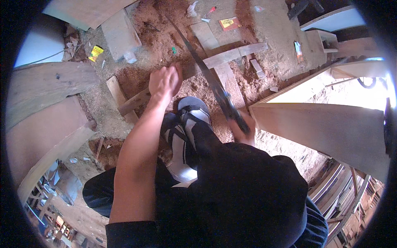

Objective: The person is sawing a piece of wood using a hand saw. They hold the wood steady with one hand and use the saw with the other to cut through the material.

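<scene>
A long wooden piece (235, 54) lies slantwise on the floor in front of my feet, propped across smaller wood blocks. My left hand (164, 84) is closed around its middle part; the fingertips are hidden from me. In my right hand (243, 129) is the dark handle of a handsaw (209, 75), gripped at its near end. The saw's long narrow blade points away and to the left, crossing the wooden piece just right of my left hand. Whether the teeth touch the wood is hard to tell. My sandalled foot (193, 108) is close to the piece.
Sawdust and offcuts cover the floor, with a flat board (120, 35) at the far left and a yellow packet (96, 53). Large planks (49, 87) line the left side. A long wooden beam (318, 128) stands close to my right arm. Stacked timber (337, 188) is behind it.
</scene>
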Demonstrator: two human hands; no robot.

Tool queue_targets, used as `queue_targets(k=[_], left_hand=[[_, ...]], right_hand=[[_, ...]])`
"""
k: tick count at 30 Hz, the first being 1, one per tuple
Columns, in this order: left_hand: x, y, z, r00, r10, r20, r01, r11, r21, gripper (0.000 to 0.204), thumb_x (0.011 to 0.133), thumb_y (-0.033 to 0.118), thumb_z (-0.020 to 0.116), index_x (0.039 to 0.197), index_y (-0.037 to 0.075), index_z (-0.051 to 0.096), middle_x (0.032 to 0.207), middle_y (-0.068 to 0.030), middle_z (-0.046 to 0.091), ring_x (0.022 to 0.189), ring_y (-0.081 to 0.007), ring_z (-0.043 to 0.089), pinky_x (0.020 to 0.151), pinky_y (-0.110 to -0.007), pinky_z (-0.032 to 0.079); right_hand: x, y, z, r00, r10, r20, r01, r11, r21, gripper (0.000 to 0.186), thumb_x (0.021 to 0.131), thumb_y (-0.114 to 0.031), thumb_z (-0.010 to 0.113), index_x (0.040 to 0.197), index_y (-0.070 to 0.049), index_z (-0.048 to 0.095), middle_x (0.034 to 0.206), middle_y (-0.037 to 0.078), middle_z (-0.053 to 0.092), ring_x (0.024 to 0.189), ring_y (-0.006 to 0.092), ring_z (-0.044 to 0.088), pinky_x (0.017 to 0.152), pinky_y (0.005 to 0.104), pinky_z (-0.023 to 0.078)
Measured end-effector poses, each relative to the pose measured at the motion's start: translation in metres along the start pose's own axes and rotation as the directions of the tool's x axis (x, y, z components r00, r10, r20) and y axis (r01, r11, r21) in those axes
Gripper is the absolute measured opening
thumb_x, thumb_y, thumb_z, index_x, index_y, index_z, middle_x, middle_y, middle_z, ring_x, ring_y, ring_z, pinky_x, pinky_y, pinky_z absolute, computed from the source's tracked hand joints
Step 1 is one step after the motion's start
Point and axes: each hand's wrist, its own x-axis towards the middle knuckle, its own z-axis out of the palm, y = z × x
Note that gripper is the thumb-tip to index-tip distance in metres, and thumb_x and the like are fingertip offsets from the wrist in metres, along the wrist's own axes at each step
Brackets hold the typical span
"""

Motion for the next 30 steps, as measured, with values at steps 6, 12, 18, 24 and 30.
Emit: queue_targets(k=[6, 12, 18, 24, 30], left_hand=[[0.012, 0.010, -0.017, 0.993, -0.070, 0.093, 0.073, 0.997, -0.033, 0.035, 0.092, 0.032, 0.046, 0.070, 0.011, 0.063, 0.072, -0.0180, 0.064, 0.066, -0.0383, 0.064, 0.064, -0.049, 0.050], [0.002, 0.003, -0.013, 0.966, -0.081, 0.244, 0.094, 0.995, -0.040, 0.012, 0.088, 0.022, 0.057, 0.085, 0.011, 0.059, 0.078, -0.0136, 0.061, 0.074, -0.0378, 0.060, 0.064, -0.051, 0.044], [0.002, -0.005, 0.001, 0.969, -0.156, 0.192, 0.157, 0.988, 0.007, 0.028, 0.089, 0.032, 0.050, 0.072, 0.014, 0.062, 0.075, -0.0126, 0.067, 0.075, -0.0342, 0.065, 0.069, -0.046, 0.051], [0.007, 0.002, 0.005, 0.993, -0.091, 0.073, 0.087, 0.994, 0.059, 0.029, 0.087, 0.031, 0.052, 0.066, 0.012, 0.057, 0.068, -0.0126, 0.065, 0.064, -0.0339, 0.064, 0.063, -0.047, 0.052], [-0.004, -0.020, 0.021, 0.995, 0.046, -0.085, -0.049, 0.998, -0.036, 0.018, 0.083, 0.027, 0.060, 0.075, 0.012, 0.057, 0.062, -0.0146, 0.058, 0.057, -0.0386, 0.060, 0.057, -0.052, 0.049]], right_hand=[[0.037, 0.029, 0.014, 0.959, 0.275, 0.071, -0.272, 0.961, -0.047, 0.019, 0.086, -0.021, 0.061, 0.092, -0.004, 0.065, 0.080, 0.009, 0.066, 0.072, 0.0177, 0.062, 0.064, 0.0334, 0.049], [0.022, -0.013, 0.009, 0.981, 0.174, 0.090, -0.192, 0.944, 0.268, 0.017, 0.082, -0.016, 0.059, 0.070, -0.005, 0.054, 0.061, -0.007, 0.043, 0.057, 0.0040, 0.038, 0.051, 0.0255, 0.029], [0.032, 0.010, 0.013, 0.920, 0.392, 0.003, -0.387, 0.907, 0.165, 0.017, 0.080, -0.015, 0.060, 0.068, -0.003, 0.055, 0.057, -0.004, 0.046, 0.053, 0.0055, 0.041, 0.049, 0.0262, 0.031], [-0.014, 0.031, -0.008, 0.964, 0.263, 0.028, -0.264, 0.952, 0.157, 0.023, 0.080, -0.021, 0.067, 0.091, 0.000, 0.063, 0.079, 0.005, 0.061, 0.072, 0.0145, 0.056, 0.068, 0.0311, 0.042], [0.010, 0.000, 0.006, 0.943, 0.332, 0.014, -0.328, 0.925, 0.190, 0.021, 0.079, -0.022, 0.067, 0.081, -0.003, 0.060, 0.069, 0.002, 0.056, 0.061, 0.0121, 0.050, 0.058, 0.0296, 0.037]])
